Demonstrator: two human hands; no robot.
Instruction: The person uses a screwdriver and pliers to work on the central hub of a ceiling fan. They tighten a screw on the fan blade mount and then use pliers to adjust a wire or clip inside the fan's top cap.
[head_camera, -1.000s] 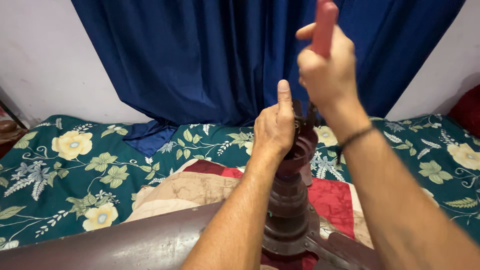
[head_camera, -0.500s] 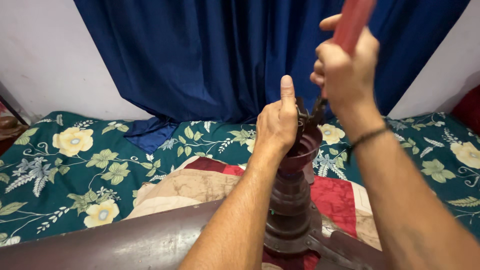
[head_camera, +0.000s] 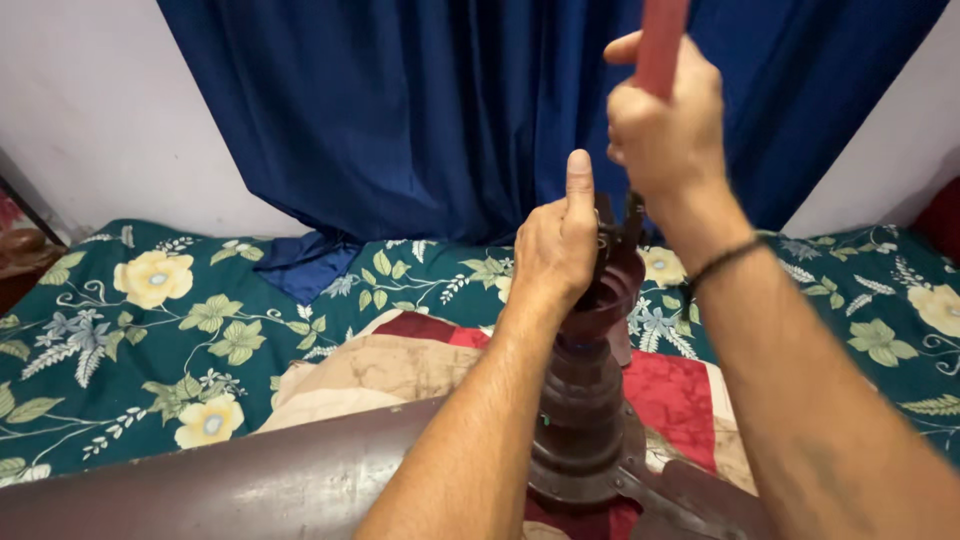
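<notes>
A person works on a dark maroon ceiling-fan motor hub (head_camera: 590, 400), standing upright over a bed w/ green floral sheet (head_camera: 170, 330). Left hand (head_camera: 555, 245) wraps the hub's top cup, thumb up. Right hand (head_camera: 665, 125) is closed tight round a red-handled tool (head_camera: 660, 45), its dark metal end at the cup rim. Brown fan blade (head_camera: 250, 485) extends lower left; blue curtain (head_camera: 420, 110) behind.

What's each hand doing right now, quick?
Left hand: closed around the top of the dark brown fan motor housing, thumb up.
Right hand: closed on a red-handled tool.
</notes>
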